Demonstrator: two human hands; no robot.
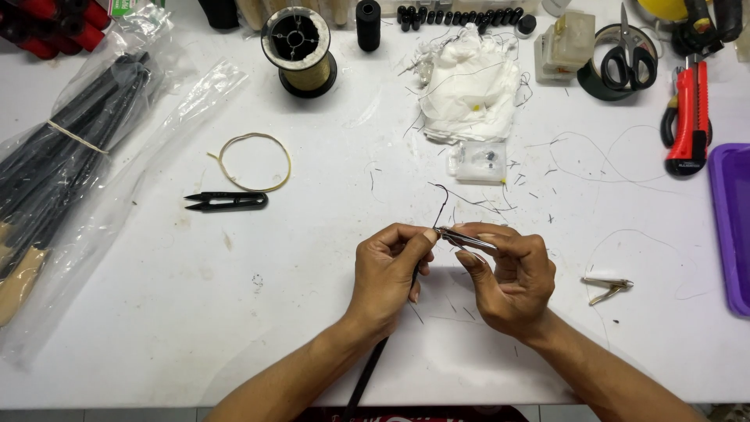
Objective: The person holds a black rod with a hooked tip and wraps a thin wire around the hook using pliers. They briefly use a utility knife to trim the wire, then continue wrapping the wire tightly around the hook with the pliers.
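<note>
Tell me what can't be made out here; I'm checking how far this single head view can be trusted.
- Black rod: upper part hidden inside the left hand; lower end cut off by the bottom edge.
- Tweezers: rear covered by the right hand.
- What the tweezers grip: too small to tell.
- Purple tray: cut off by the right edge.

Shiny metal tweezers, matt black thread snips, crumpled white cloth.

two hands, one thread snips, one spool
</note>
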